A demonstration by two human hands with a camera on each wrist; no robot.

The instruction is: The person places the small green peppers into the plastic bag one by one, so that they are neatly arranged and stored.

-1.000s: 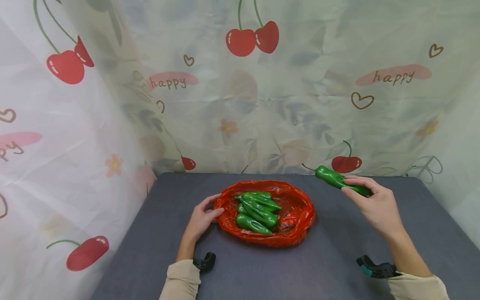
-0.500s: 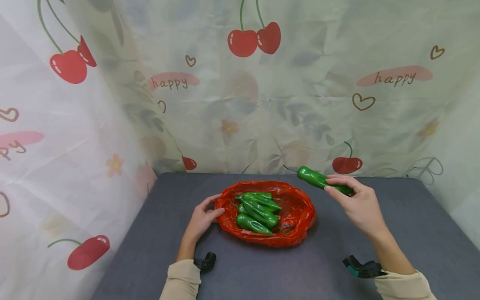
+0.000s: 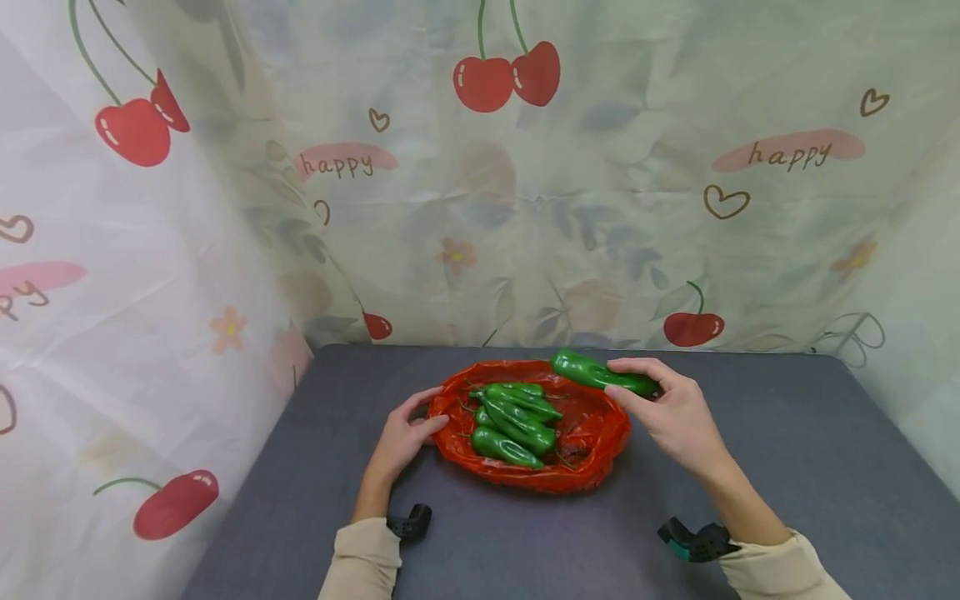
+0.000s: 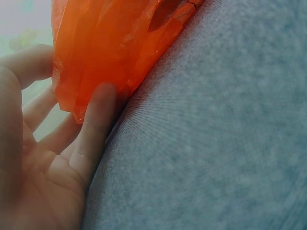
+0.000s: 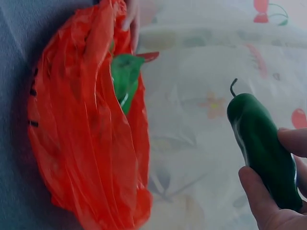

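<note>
A red plastic bag (image 3: 525,478), its mouth spread wide, sits on the dark table. Several green peppers (image 3: 517,425) lie together in its left half. My left hand (image 3: 402,437) holds the bag's left end, thumb on the near side and fingers round the far side; the left wrist view shows the bag (image 4: 103,52) between them. Over the bag's back right rim, my right hand (image 3: 678,408) grips another green pepper (image 3: 592,371) by its tapered end, between thumb and fingers. In the right wrist view this pepper (image 5: 261,143) has its thin curved stem pointing away from the hand.
The dark grey table (image 3: 525,550) reaches back to a patterned cloth (image 3: 540,250) with cherries, hearts and lettering. Similar cloth hangs along the left and right sides. Near the back right corner, a thin looped wire (image 3: 855,337) shows against the cloth.
My right hand has moved left and slightly down with the green pepper, from right of the bag to over its right rim. The left hand and the bag have stayed in place.
</note>
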